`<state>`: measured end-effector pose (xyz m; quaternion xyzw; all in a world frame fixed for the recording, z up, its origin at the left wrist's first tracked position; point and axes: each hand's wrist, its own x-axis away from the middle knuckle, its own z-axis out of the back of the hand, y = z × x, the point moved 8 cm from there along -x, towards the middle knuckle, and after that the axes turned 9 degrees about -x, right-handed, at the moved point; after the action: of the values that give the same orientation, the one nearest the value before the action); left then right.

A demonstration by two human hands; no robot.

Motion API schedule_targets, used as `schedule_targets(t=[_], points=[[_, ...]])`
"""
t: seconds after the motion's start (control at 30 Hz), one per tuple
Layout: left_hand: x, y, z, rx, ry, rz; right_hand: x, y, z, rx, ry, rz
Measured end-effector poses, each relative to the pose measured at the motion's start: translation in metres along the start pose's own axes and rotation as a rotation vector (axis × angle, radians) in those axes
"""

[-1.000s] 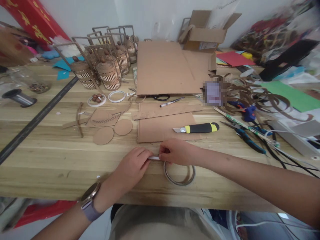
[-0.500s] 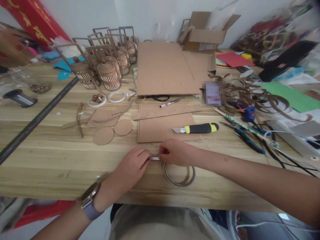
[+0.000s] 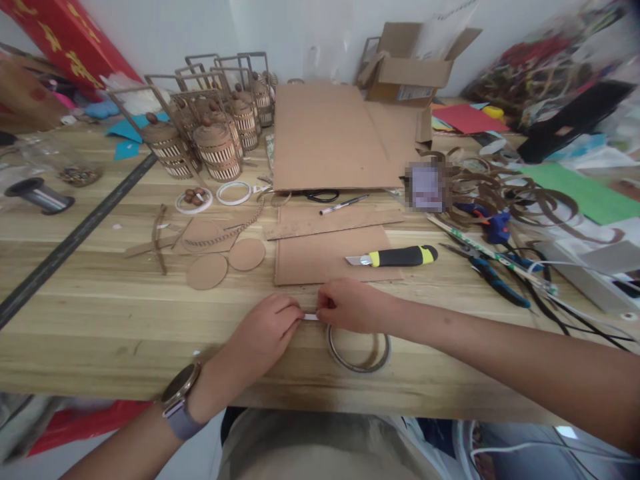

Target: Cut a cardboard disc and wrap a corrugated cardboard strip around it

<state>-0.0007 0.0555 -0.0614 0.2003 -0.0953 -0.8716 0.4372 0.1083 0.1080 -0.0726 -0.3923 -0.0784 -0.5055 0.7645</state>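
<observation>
Near the front edge of the wooden table (image 3: 100, 320), my left hand (image 3: 265, 333) and my right hand (image 3: 350, 303) each pinch one end of a short white strip (image 3: 311, 317) stretched between them. Both hands are closed in a pinch. A ring of tape (image 3: 359, 349) lies flat on the table under my right wrist; the strip seems to come from it. A watch sits on my left wrist. Just beyond the hands lies a brown cardboard sheet (image 3: 320, 257) with a yellow and black utility knife (image 3: 395, 256) on it.
Two cardboard discs (image 3: 227, 263) lie to the left. Several small cardboard lanterns (image 3: 210, 133) stand at the back left, beside a large cardboard sheet (image 3: 325, 133) and an open box (image 3: 405, 67). Pliers (image 3: 493, 273), cables and curled strips crowd the right side.
My hands have moved slightly closer together, so less of the white strip shows between them. Nothing else has moved.
</observation>
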Motion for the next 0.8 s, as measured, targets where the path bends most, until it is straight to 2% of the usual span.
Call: schedule_targets(t=[0.47, 0.8], points=[[0.0017, 0.0011, -0.0015, -0.01, 0.03, -0.018, -0.0003, -0.0009, -0.0012, 0.037, -0.013, -0.005], [0.0003, 0.0062, -0.0036, -0.084, -0.034, -0.036, 0.0001, -0.0015, -0.0019, 0.044, -0.026, -0.018]])
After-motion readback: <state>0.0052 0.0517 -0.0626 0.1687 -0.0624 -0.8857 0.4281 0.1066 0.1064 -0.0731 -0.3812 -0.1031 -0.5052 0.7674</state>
